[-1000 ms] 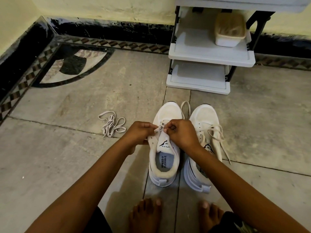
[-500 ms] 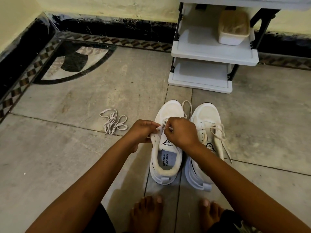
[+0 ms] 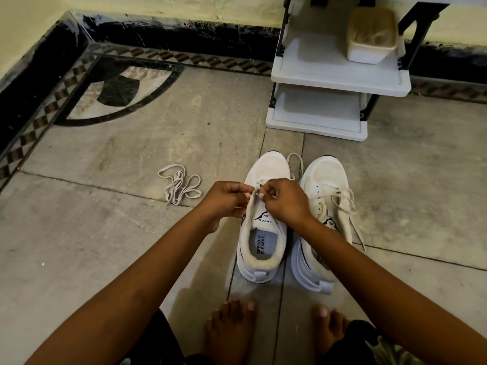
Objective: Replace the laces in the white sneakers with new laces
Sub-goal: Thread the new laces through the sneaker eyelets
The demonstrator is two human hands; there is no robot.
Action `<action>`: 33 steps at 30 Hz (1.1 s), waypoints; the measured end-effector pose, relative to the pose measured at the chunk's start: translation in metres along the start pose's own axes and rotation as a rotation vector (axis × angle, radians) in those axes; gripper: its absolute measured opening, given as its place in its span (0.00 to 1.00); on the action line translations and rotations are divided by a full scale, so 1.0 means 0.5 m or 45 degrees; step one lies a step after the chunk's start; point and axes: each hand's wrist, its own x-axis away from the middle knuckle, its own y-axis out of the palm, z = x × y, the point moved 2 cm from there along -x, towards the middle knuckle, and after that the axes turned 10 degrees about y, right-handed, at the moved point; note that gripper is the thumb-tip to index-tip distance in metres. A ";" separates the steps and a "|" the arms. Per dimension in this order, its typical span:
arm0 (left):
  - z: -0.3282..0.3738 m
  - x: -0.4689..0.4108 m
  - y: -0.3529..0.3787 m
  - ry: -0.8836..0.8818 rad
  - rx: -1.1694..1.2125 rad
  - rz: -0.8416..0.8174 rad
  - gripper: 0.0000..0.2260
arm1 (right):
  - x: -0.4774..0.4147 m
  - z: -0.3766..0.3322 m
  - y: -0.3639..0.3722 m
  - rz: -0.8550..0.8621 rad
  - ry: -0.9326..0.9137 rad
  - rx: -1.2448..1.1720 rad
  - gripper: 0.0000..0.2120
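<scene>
left hand (image 3: 227, 199) pinches sneaker (image 3: 268, 168) eyelet edge | right hand (image 3: 286, 202) pinches lace (image 3: 258, 185) end | wrists angled inward

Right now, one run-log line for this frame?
phase: lacing | left hand: holds left sneaker | right hand: pinches lace | right sneaker: loosely laced | loose lace: on floor

Sneakers (image 3: 266, 169) white w/ black tongue logo, insole pale blue-grey. Loose laces (image 3: 180, 187) cream. Floor (image 3: 105, 246) grey stone, w/ brown/black checker border (image 3: 39, 122) and black arc inlay (image 3: 118, 88). Rack (image 3: 340, 77) white, frame black. Wall (image 3: 184, 3) pale yellow, skirting (image 3: 184, 35) black.
</scene>
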 end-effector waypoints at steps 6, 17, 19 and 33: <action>-0.024 -0.005 0.013 0.030 0.166 0.133 0.05 | 0.008 -0.002 0.012 0.025 0.064 -0.234 0.04; 0.094 -0.023 -0.054 0.471 0.490 0.644 0.12 | -0.012 0.019 -0.042 -0.090 -0.188 0.300 0.38; 0.165 -0.025 -0.113 0.611 0.822 0.725 0.12 | -0.014 0.018 -0.042 -0.115 -0.207 0.288 0.38; 0.011 -0.026 0.001 0.272 -0.708 -0.066 0.17 | -0.018 0.039 -0.052 -0.204 -0.216 0.289 0.39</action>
